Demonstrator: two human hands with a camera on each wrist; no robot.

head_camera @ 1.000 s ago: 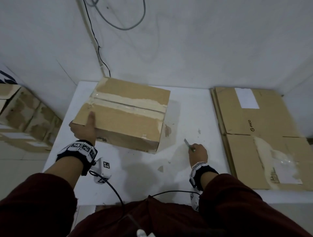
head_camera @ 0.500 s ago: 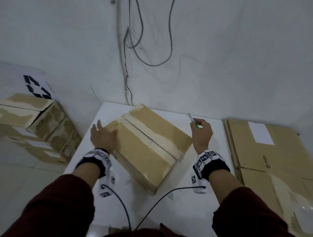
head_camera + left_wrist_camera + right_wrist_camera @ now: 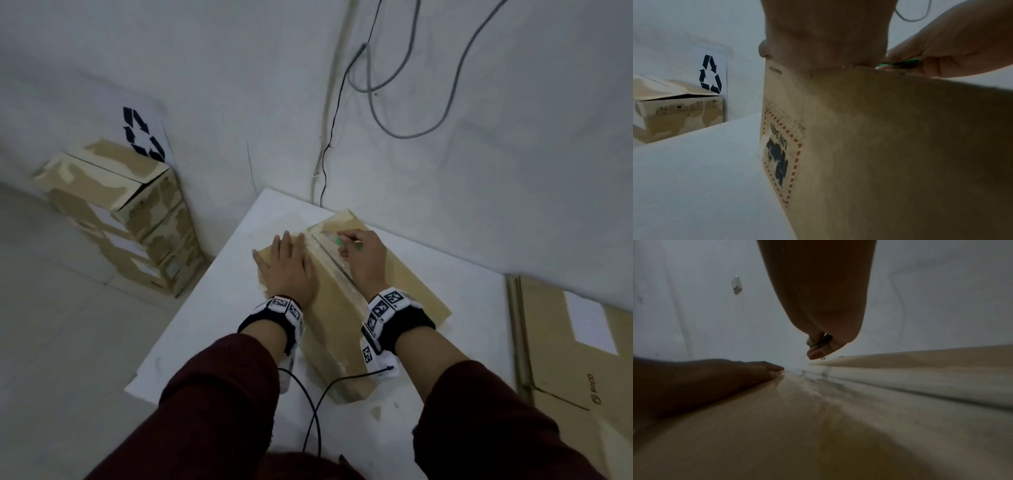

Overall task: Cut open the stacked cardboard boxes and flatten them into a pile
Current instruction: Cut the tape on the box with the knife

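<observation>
A taped brown cardboard box [image 3: 407,291] lies on the white table [image 3: 212,308], turned at an angle. My left hand [image 3: 287,267] presses flat on its top left flap, fingers straight. My right hand [image 3: 363,257] grips a small green-handled cutter [image 3: 340,241] at the far end of the clear tape seam [image 3: 329,260]. The left wrist view shows the box side with a red-dashed UN label [image 3: 781,155] and the cutter [image 3: 900,63] in the right hand. In the right wrist view the cutter [image 3: 823,341] hovers just over the seam [image 3: 900,381]; its blade tip is too small to see.
A stack of closed cardboard boxes [image 3: 130,219] stands on the floor at the left, by a recycling sign [image 3: 142,135]. Flattened cardboard [image 3: 575,342] lies in a pile at the right. Cables [image 3: 376,85] hang on the wall behind. Wrist camera cords [image 3: 315,411] trail over the table's near side.
The box has been turned further so the seam runs away from me. My left hand moved onto the top flap, and my right hand brought the cutter from beside the box onto the seam's far end.
</observation>
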